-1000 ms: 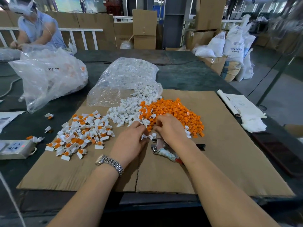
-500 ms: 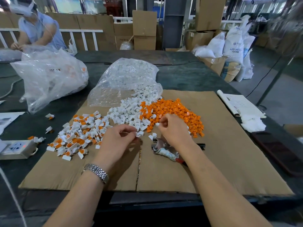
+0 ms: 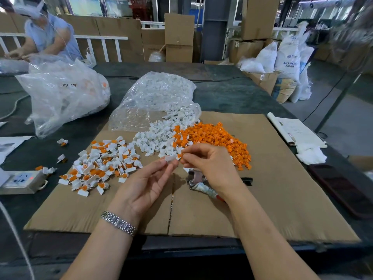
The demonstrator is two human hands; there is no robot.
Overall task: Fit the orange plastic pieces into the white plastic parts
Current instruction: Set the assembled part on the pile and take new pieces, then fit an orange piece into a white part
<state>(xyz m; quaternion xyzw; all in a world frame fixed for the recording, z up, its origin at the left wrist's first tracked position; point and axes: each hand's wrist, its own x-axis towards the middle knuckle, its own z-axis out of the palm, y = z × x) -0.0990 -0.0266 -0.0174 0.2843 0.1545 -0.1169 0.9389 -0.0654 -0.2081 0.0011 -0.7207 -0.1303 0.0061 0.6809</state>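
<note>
Head view: left hand (image 3: pixel 146 185) pinches a white part (image 3: pixel 170 158); right hand (image 3: pixel 210 165) pinches an orange piece (image 3: pixel 179 156) touching it, above the cardboard (image 3: pixel 282 199) centre.

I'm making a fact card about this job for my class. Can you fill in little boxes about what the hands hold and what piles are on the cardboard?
left hand: left hand pinches a white part at its fingertips
right hand: right hand pinches something small against that part; an orange speck shows, too small to be sure
orange pile: loose orange pieces, right of the white heap
white pile: loose white parts, spilling from a clear bag
finished pile: white-and-orange assembled pieces, on the left
work surface: cardboard sheet
under right wrist: pliers
</note>
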